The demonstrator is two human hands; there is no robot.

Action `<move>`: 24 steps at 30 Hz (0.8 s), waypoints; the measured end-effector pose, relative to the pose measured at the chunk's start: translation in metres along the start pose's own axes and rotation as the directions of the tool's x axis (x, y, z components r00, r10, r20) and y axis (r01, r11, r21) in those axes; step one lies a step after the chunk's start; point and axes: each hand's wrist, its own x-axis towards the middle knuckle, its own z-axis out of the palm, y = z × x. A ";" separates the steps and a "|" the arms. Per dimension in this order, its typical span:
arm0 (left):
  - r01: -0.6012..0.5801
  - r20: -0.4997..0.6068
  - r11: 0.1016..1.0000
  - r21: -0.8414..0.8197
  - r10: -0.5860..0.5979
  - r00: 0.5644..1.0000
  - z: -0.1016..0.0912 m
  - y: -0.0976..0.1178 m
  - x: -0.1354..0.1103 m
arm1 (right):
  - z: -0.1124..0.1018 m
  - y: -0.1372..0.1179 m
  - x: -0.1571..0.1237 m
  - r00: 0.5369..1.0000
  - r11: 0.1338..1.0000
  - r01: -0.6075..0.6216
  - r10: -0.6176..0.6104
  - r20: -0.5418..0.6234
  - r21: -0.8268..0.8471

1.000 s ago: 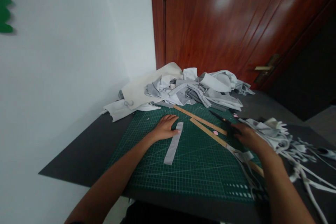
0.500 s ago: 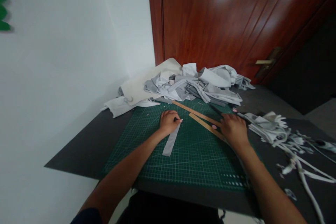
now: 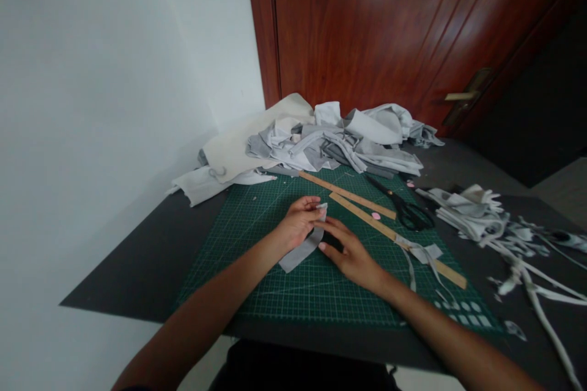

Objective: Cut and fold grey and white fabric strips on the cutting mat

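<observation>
A short grey fabric strip (image 3: 299, 254) is lifted at its upper end between the thumb and fingers of my left hand (image 3: 298, 222). Its lower end curves down toward the green cutting mat (image 3: 339, 293). Beside it, my right hand (image 3: 353, 256) has its thumb and fingers apart, with the fingertips reaching the strip's right edge; whether they press on it I cannot tell. Black scissors (image 3: 410, 215) lie to the right, blades pointing to the far left. Two wooden rulers, the upper one (image 3: 348, 194) and the lower one (image 3: 367, 219), rest slantwise on the mat.
A heap of grey and white cloth (image 3: 321, 140) lies at the back against the wooden door (image 3: 358, 30). Folded scraps (image 3: 472, 214) and white cords (image 3: 541, 311) cover the right side. Thin offcuts (image 3: 424, 252) lie across the lower ruler, near a pink chip (image 3: 376, 216).
My right hand has left the scissors on the mat and come left to the strip. My left hand has raised the strip's upper end, which lay flatter before.
</observation>
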 end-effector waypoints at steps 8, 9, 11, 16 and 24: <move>0.008 -0.086 0.991 -0.135 -0.020 0.996 0.005 0.007 0.000 | -0.010 0.016 0.009 0.930 0.880 -0.348 0.367 0.003 0.322; 0.009 -0.100 0.990 -0.143 -0.023 0.995 0.004 0.009 0.000 | -0.010 0.017 0.009 0.916 0.863 -0.373 0.400 -0.009 0.342; 0.006 -0.135 0.990 -0.143 -0.025 0.991 0.004 0.012 0.000 | -0.009 0.017 0.009 0.897 0.843 -0.387 0.438 -0.060 0.375; -0.011 -0.180 0.998 -0.068 -0.001 0.984 0.000 0.019 0.002 | -0.011 0.013 0.010 0.884 0.838 -0.373 0.451 -0.122 0.399; -0.046 -0.146 0.999 0.020 0.048 0.988 -0.007 0.015 0.004 | -0.013 0.019 0.010 0.915 0.897 -0.337 0.384 -0.125 0.287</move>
